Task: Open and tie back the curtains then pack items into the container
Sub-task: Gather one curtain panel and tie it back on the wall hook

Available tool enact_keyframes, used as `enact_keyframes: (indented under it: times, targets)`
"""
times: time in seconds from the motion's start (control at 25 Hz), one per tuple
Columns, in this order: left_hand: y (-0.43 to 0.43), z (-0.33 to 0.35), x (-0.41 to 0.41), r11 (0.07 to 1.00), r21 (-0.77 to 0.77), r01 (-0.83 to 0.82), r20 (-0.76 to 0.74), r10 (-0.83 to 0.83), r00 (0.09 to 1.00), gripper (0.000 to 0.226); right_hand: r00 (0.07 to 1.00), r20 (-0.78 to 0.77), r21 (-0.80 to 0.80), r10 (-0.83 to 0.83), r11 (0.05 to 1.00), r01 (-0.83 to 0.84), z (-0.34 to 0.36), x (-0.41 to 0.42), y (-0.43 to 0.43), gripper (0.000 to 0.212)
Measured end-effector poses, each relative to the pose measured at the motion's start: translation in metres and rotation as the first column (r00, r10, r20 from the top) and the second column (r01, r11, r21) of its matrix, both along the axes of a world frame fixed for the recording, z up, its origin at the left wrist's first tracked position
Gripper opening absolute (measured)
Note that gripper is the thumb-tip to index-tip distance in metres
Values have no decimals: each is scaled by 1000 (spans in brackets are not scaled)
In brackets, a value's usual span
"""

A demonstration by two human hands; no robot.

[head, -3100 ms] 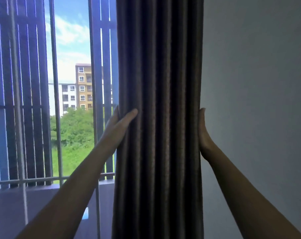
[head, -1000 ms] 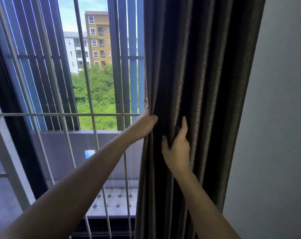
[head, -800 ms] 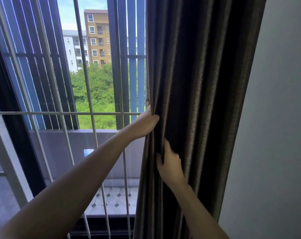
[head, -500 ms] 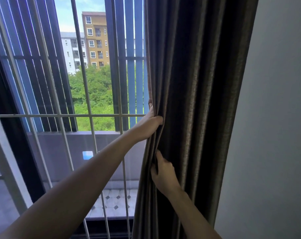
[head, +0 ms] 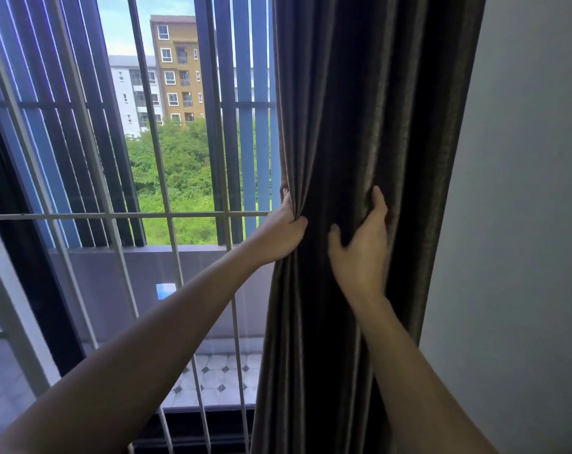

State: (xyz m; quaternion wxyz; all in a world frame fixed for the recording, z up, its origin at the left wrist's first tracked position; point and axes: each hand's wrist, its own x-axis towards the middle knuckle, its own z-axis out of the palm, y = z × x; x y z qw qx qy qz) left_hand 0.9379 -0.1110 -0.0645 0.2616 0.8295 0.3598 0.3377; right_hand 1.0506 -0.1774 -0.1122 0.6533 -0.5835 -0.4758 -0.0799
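A dark brown curtain (head: 353, 109) hangs gathered in folds at the right side of the window, next to the wall. My left hand (head: 279, 234) grips the curtain's left edge, its fingers wrapped behind the fabric. My right hand (head: 360, 244) lies on the front of the curtain just to the right, thumb and fingers pinching a fold between them. No tie-back and no container are in view.
A white metal window grille (head: 166, 215) and dark vertical slats (head: 227, 126) cover the window on the left. A grey wall (head: 520, 224) stands to the right of the curtain. A tiled balcony floor (head: 219, 378) shows below, beyond the glass.
My right hand has risen from lower down on the curtain and now pinches a fold beside my left hand. My left hand keeps its grip on the curtain's edge.
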Motion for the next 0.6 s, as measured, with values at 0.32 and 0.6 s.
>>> enact_keyframes:
  times: [0.32,0.6]
  targets:
    - [14,-2,1,996,-48,69,-5,-69,998,62,906,92,-504,412,804,-315,-84,-3,9,61]
    - [2,-6,17,987,-135,88,98,-75,992,56,907,5,-570,421,747,-343,-89,-5,19,66]
